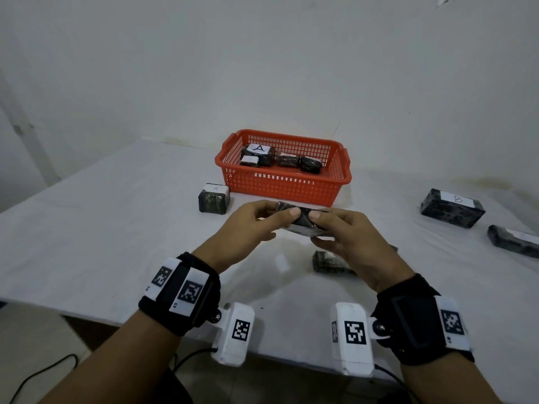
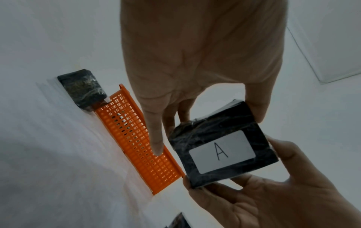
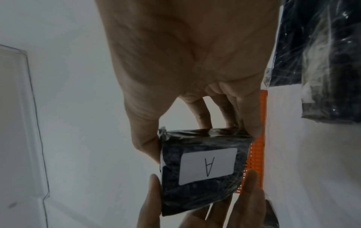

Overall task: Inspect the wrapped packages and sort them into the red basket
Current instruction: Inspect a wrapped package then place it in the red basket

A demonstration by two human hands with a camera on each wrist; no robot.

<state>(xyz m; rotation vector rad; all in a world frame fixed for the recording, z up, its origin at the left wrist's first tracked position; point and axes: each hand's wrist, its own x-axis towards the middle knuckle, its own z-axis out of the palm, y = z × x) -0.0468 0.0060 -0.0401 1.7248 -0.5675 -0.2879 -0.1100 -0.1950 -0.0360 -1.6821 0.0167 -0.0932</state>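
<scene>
Both hands hold one black wrapped package (image 1: 303,221) above the table, just in front of the red basket (image 1: 280,188). My left hand (image 1: 280,224) pinches its left end and my right hand (image 1: 319,230) pinches its right end, thumbs on top. A white label with the letter A faces down on the package (image 2: 222,148), and it also shows in the right wrist view on the package (image 3: 203,169). The basket holds several wrapped packages, one labelled A (image 1: 258,153).
On the white table (image 1: 116,228), a small package labelled A (image 1: 213,198) stands left of the basket. A package labelled B (image 1: 452,207) and another package (image 1: 513,240) lie at the far right. One more package (image 1: 326,262) lies under my right hand.
</scene>
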